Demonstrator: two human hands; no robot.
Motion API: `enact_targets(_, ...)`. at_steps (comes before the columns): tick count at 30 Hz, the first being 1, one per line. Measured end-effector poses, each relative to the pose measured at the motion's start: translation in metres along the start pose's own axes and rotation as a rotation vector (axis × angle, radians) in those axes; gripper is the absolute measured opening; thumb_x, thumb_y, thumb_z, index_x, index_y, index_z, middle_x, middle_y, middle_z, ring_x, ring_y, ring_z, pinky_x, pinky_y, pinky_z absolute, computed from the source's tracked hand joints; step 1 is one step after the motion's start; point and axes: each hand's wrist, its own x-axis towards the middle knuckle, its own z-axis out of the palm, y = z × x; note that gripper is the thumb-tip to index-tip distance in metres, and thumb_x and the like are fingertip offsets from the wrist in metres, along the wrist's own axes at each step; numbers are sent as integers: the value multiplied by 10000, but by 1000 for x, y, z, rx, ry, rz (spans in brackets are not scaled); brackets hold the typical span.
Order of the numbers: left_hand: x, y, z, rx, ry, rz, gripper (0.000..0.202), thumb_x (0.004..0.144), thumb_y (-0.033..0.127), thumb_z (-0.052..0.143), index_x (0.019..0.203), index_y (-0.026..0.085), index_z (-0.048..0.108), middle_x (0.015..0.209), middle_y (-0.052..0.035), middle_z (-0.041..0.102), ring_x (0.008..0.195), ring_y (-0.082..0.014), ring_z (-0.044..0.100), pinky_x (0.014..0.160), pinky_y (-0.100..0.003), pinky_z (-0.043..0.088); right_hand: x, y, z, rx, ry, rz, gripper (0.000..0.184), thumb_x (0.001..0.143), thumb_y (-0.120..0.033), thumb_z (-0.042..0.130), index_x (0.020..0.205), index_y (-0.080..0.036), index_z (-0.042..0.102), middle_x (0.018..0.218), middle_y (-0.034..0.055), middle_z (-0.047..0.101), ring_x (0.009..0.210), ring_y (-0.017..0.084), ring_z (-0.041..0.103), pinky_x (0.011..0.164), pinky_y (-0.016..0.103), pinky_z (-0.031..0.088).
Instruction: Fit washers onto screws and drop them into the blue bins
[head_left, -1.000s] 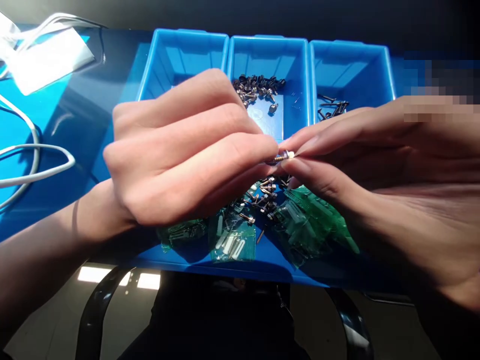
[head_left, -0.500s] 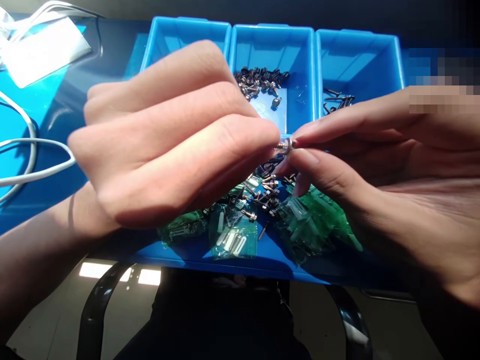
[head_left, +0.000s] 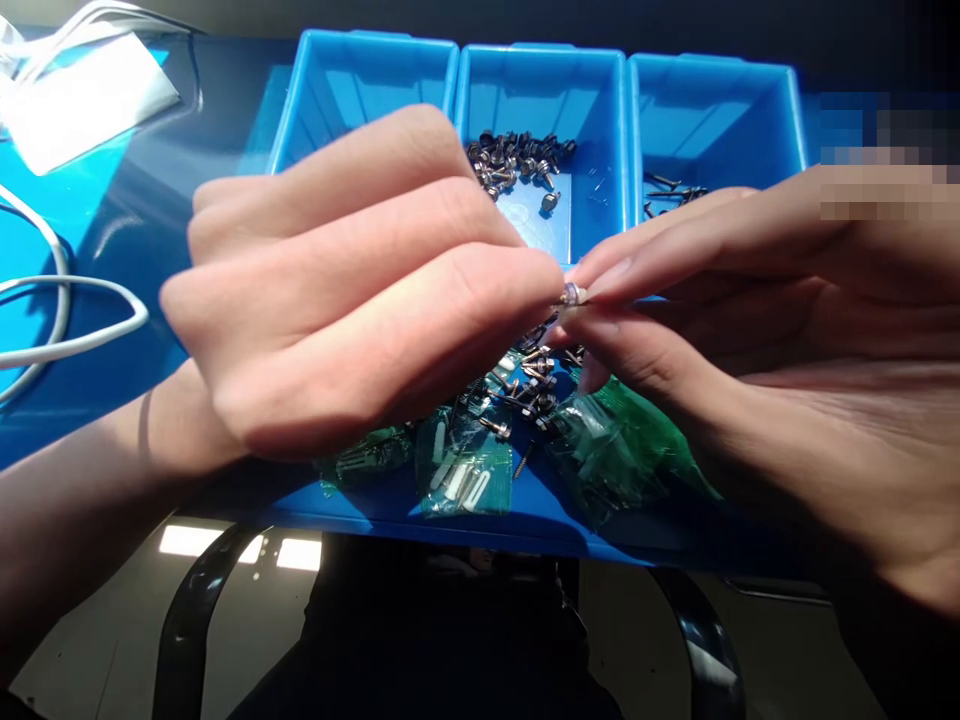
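Observation:
My left hand and my right hand meet fingertip to fingertip above the blue table. Both pinch one small screw with a pale washer on it. Under the fingertips lies a loose heap of screws among green plastic bags that hold white wall plugs. The middle blue bin holds a pile of dark screws. The right blue bin holds a few long thin screws. The left blue bin is mostly hidden behind my left hand.
A white cable loops over the table at the left. A white paper or pouch lies at the back left corner. The table's near edge runs just below the bags, with a dark chair frame beneath it.
Both hands stay joined on the small screw. My right fingertips have closed tighter over it, so less of it shows. The view shifted slightly.

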Motion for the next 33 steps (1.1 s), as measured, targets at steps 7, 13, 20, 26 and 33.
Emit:
enact_targets(7, 0, 0, -3, -33, -8, -34, 305, 1105, 590, 682, 1341, 403, 732, 1147, 85, 868, 1006, -261, 840, 897, -491, 643, -3, 7, 4, -25, 55, -60, 124, 1042, -370, 908, 1125, -344, 820, 1048, -67, 878, 844, 163, 831, 698, 368, 713)
enact_targets(13, 0, 4, -5, -3, 2, -30, 370, 1093, 631, 628, 1375, 395, 668, 1153, 40, 857, 1009, -261, 810, 884, -502, 617, 0, 1, 2, 30, -7, -25, 91, 1065, -214, 842, 1044, -276, 778, 1119, 22, 859, 1012, 208, 835, 839, 394, 740)
enact_targets(20, 0, -2, -8, -29, -25, 77, 416, 1085, 548, 719, 1443, 338, 703, 1211, 27, 849, 1047, -267, 825, 900, -506, 654, -4, 3, -4, -54, 9, -38, 92, 1100, -410, 831, 1161, -345, 809, 1037, -56, 851, 864, 166, 833, 730, 328, 717)
enact_targets(26, -3, -2, -5, -32, -15, 46, 430, 1064, 478, 775, 1468, 372, 673, 1232, 38, 846, 1067, -273, 803, 912, -501, 612, 0, 2, 2, 75, -15, -23, 64, 1090, -306, 822, 1117, -287, 766, 1204, 11, 856, 1079, 232, 859, 939, 402, 766)
enact_targets(33, -5, -1, -9, -54, -51, 30, 393, 1116, 497, 683, 1489, 375, 692, 1260, 22, 844, 1098, -306, 810, 965, -508, 589, 1, 9, -6, -69, -39, -86, 201, 1012, -331, 913, 1196, -311, 837, 1106, 54, 860, 929, 299, 859, 815, 490, 787)
